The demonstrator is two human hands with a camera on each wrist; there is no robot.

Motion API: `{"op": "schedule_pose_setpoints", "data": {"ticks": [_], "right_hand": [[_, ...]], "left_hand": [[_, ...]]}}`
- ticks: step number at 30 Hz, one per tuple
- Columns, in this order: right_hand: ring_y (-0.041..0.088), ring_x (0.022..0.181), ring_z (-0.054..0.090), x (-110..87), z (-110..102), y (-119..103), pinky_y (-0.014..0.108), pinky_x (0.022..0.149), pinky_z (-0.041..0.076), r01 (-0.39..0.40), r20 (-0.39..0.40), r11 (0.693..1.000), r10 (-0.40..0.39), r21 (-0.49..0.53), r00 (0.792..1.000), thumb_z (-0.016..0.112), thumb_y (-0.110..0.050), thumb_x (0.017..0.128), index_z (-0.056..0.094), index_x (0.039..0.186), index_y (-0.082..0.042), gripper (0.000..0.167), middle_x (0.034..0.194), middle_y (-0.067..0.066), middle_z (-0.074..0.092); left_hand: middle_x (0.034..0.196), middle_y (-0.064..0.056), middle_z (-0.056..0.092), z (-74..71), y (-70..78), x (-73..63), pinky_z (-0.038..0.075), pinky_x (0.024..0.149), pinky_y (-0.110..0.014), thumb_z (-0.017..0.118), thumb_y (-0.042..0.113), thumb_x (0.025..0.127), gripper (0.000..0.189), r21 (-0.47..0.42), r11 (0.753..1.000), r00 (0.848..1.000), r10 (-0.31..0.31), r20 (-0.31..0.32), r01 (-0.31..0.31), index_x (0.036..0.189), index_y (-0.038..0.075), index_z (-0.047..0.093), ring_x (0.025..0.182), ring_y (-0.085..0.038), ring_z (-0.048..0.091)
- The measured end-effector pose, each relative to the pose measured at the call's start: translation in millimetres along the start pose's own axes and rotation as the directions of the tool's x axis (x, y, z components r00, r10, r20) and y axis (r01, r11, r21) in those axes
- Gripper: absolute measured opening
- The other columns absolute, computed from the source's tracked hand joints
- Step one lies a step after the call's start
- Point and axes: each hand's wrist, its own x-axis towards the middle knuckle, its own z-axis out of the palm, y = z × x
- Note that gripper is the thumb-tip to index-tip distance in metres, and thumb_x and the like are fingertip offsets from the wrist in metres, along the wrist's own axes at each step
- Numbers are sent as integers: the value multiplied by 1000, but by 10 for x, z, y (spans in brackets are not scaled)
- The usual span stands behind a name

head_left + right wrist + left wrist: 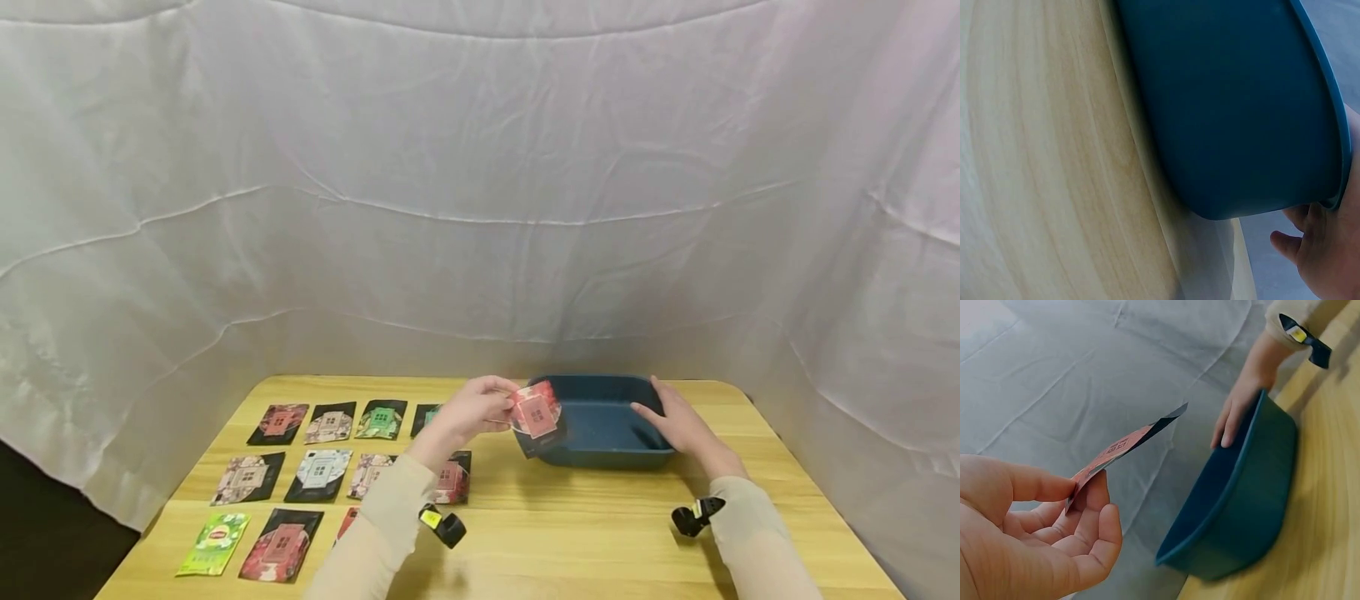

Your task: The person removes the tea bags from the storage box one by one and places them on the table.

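Observation:
My left hand (474, 410) pinches a red and black tea sachet (537, 418) by its edge between thumb and fingers. The sachet overlaps the left end of a dark blue plastic bin (603, 458) in the head view. From the left wrist view, the sachet (1119, 447) tilts upward in the air, apart from the bin (1241, 512). My right hand (686, 425) holds the bin's right end, with its thumb over the rim. In the right wrist view the bin's side wall (1235, 112) hides part of that hand (1329, 250).
Several tea sachets lie in rows on the left of the wooden table (570, 533), among them a green and black one (382, 419), a white one (318, 475) and a yellow-green one (215, 543). The left forearm covers some. A pale curtain (480, 275) surrounds the table.

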Motion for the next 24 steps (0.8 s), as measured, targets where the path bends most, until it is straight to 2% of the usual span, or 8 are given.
{"op": "schedule_pose_setpoints", "data": {"ticks": [8,18,24], "right_hand": [[56,142,14,-19,7,15,71,112,15,0,-3,1000,0,-2,1000,44,-55,98,7,155,2,89,158,34,12],[55,143,12,-17,-9,-5,70,113,14,-11,12,1000,11,6,1000,43,-57,98,4,155,0,90,159,32,10],[54,143,13,-4,-21,-33,70,113,14,2,0,1000,-2,11,1000,45,-54,99,6,155,1,88,159,32,11]], "left_hand": [[87,-2,62,-231,-165,-273,53,69,-26,51,2,96,26,59,998,999,-38,24,37,121,-2,55,73,-12,59],[91,-7,65,-485,-426,-645,59,74,-34,53,1,94,22,202,979,996,-54,67,39,115,-3,56,75,-14,64],[92,-6,63,-625,-559,-820,58,71,-32,55,0,91,21,233,968,989,-115,91,91,111,-2,59,74,-15,61]]}}
